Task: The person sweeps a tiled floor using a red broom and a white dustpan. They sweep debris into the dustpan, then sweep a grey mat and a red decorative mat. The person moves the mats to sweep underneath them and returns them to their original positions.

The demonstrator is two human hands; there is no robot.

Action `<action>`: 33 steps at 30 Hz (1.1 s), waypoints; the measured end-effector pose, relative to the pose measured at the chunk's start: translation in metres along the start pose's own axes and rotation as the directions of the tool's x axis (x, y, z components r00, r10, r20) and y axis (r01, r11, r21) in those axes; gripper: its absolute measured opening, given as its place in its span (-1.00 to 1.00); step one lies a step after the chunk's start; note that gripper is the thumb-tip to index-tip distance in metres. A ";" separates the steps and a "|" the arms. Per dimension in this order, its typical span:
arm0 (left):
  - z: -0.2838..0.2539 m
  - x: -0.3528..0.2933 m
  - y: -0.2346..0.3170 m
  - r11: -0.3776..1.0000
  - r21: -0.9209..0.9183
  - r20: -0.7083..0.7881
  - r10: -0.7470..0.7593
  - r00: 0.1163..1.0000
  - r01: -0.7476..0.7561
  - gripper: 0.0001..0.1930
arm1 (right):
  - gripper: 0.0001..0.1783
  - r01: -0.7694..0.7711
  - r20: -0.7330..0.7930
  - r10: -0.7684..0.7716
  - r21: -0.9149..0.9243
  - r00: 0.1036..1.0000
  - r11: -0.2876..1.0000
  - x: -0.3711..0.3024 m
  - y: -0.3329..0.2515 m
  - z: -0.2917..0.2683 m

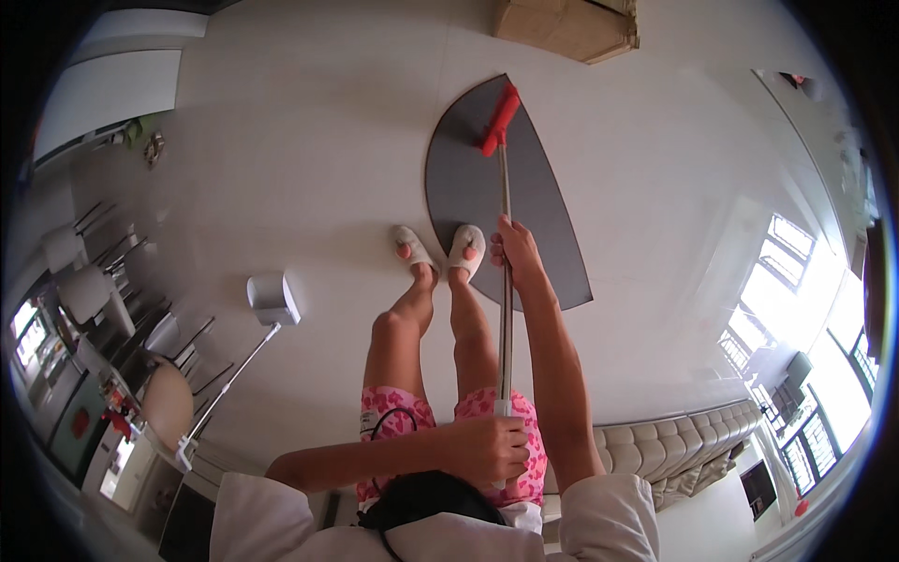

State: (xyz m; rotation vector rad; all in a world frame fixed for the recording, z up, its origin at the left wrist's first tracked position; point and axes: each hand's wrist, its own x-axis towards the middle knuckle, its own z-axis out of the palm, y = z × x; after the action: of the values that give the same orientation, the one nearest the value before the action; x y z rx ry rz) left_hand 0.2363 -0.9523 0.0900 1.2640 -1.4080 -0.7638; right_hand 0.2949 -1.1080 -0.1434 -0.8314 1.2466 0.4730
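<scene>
A long-handled broom [506, 347] with a silver pole slants away from my body. Its red head [500, 124] rests on a dark grey mat [538, 225], rounded on one side, near the pointed far end. My right hand [516, 251] is closed around the middle of the pole. Close to my waist, my left hand [493, 450] wraps around the pale grip at the pole's near end. My slippered right foot [465, 249] stands on the mat's edge, and the left slipper [412, 245] is on the floor beside it.
A long-handled dustpan [272, 299] stands on the left. Chairs [89, 292] and a round-topped stool [169, 403] crowd the far left. A cardboard box [567, 26] sits beyond the mat. A tufted beige sofa [674, 440] lies at the lower right, near bright windows.
</scene>
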 end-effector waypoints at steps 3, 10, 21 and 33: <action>-0.007 -0.011 -0.012 0.999 -0.022 -0.021 -0.034 0.999 0.034 -0.86 | -0.70 0.006 0.032 -0.015 0.244 0.999 0.970 0.021 -0.003 -0.009; -0.028 -0.054 -0.049 0.988 0.041 -0.096 -0.145 0.985 0.149 -0.80 | -0.73 0.014 0.155 -0.075 0.361 0.985 0.932 0.071 -0.015 0.024; -0.038 -0.057 -0.039 0.992 0.127 -0.251 0.049 0.967 -0.018 -0.88 | -0.68 0.017 0.098 -0.051 0.318 0.994 0.948 0.044 -0.022 0.012; -0.053 -0.039 -0.027 0.994 -0.062 -0.164 -0.104 0.981 0.095 -0.87 | -0.71 -0.173 0.200 0.088 0.463 0.976 0.869 0.050 -0.004 0.008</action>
State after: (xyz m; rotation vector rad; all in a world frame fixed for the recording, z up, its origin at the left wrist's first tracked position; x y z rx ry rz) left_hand 0.2908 -0.9125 0.0672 1.3328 -1.1886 -0.7404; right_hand 0.3169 -1.1107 -0.1888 -0.2769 1.1912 0.3141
